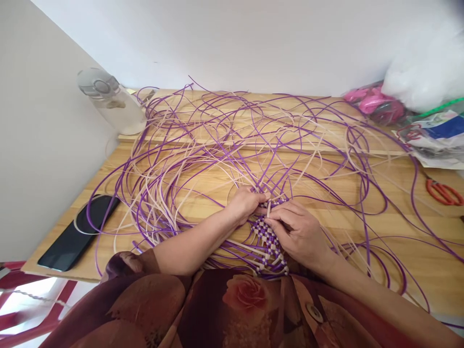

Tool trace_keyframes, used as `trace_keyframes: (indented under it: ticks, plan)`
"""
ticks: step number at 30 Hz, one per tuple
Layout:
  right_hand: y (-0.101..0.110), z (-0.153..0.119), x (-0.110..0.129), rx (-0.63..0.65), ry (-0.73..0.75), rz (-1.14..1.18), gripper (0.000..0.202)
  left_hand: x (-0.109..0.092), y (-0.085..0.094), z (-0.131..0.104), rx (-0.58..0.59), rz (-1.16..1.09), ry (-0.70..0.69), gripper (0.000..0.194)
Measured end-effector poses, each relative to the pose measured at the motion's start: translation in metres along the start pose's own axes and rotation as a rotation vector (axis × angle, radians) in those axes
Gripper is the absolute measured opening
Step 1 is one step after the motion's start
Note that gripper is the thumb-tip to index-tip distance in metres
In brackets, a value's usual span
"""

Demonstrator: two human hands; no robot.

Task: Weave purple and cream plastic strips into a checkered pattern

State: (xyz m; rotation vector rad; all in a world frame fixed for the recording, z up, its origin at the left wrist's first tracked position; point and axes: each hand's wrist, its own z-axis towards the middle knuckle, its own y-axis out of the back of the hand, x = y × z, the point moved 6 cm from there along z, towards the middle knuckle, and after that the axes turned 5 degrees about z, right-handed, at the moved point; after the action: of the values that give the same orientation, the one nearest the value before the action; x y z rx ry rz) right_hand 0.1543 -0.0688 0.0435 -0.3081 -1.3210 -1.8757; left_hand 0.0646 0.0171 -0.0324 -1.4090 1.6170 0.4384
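Observation:
A woven piece of purple and cream plastic strands (pixel 266 237) lies at the table's front edge, close to my body, in a checkered pattern. My left hand (pixel 245 202) grips its upper left part, thumb pressed on top. On the right side, my right hand (pixel 297 227) pinches a cream strand (pixel 268 209) between thumb and forefinger, just above the weave. Long loose purple and cream strands (pixel 224 130) fan out from the piece in loops across the table. My left palm and the underside of the weave are hidden.
A black phone (pixel 78 234) lies at the left edge of the wooden table (pixel 203 188). Behind it stands a clear bottle (pixel 112 104) with a grey lid. Red-handled scissors (pixel 444 192), a pink bundle (pixel 377 101) and plastic bags (pixel 442 128) are at the right.

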Motion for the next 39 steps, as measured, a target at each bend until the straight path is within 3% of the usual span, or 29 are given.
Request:
trace_keyframes:
  ticks: [3,8,13,18,21,24,29,35,37,39]
  plan:
    - [0.001,-0.004,-0.005,-0.066,-0.025,0.052,0.009,-0.001,0.003,0.0,0.003,-0.003,-0.008,0.016]
    - [-0.004,-0.008,-0.023,-0.109,-0.192,0.121,0.008,-0.006,-0.002,-0.005,0.149,0.122,-0.109,0.028]
    - [-0.013,-0.01,-0.03,-0.056,-0.418,0.275,0.018,-0.01,0.002,-0.005,0.017,0.405,-0.271,0.018]
    - [-0.023,-0.008,-0.027,0.026,-0.493,0.379,0.023,-0.014,0.004,-0.008,-0.059,0.539,-0.338,0.016]
    - [-0.022,-0.008,-0.026,0.117,-0.462,0.401,0.024,-0.01,0.003,-0.005,0.012,0.474,-0.31,0.02]
    - [-0.006,-0.002,-0.031,0.207,-0.418,0.347,0.03,-0.005,0.003,0.0,0.074,0.338,-0.251,0.025]
    - [0.039,0.024,-0.046,0.134,-0.219,-0.075,0.025,-0.005,-0.001,0.002,0.132,0.181,-0.176,0.033]
    - [0.031,0.042,-0.055,0.373,0.025,-0.344,0.024,-0.011,-0.003,-0.006,0.192,0.192,-0.169,0.037]
    - [0.043,0.047,-0.072,0.38,0.059,-0.368,0.025,-0.011,-0.003,-0.006,0.18,0.18,-0.14,0.035]
    - [0.066,0.052,-0.105,0.326,-0.029,-0.402,0.024,-0.01,-0.001,-0.004,0.13,0.193,-0.111,0.031]
